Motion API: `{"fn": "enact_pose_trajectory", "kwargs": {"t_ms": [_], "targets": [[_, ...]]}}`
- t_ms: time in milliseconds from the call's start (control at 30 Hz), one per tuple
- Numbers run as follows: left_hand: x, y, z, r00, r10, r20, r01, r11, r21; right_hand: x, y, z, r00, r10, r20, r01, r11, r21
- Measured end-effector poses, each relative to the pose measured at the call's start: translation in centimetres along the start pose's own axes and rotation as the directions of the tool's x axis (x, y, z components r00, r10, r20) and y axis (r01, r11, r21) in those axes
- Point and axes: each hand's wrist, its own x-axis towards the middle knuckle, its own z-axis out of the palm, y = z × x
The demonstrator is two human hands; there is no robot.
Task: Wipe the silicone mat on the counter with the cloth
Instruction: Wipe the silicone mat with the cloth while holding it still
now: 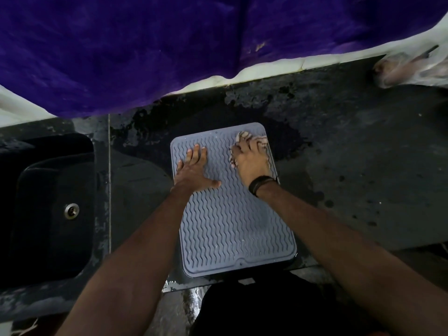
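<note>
Head view: I see both hands on the silicone mat (232,214), which lies on the dark, wet bench (351,146).

The mat is grey-blue with a wavy ribbed pattern, and its near edge reaches over the front edge of the bench. My left hand (194,170) rests flat on the far left part of the mat, fingers spread, holding nothing. My right hand (249,163) is at the far right corner of the mat; its grip is closed around the cloth (247,138), a light bunched piece that shows past the fingertips and touches the mat. A dark band (261,184) sits on the right wrist. To the left there is a black sink (43,238) with a metal drain (71,211). A purple fabric (169,44) hangs over the far side. I can read no writing, brand or label anywhere.
</note>
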Motion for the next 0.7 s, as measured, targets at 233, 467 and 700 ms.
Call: {"fn": "enact_pose_trajectory", "kwargs": {"t_ms": [233, 467, 700], "targets": [[-0.1, 0.1, -0.1, 1.0, -0.004, -0.003, 0.004, 1.0, -0.006, -1.7, 0.7, -0.7, 0.997, -0.05, -0.058, 0.055, 0.995, 0.082], [-0.3, 0.5, -0.4, 0.999, -0.035, 0.01, 0.035, 0.999, -0.002, 5.9, -3.2, -2.2, 0.997, -0.076, -0.031, 0.076, 0.997, 0.002], [-0.1, 0.6, -0.3, 0.999, -0.046, 0.005, 0.046, 0.999, 0.005, 0.0, -1.9, 1.2, 0.991, -0.126, -0.043, 0.129, 0.989, 0.069]]}}
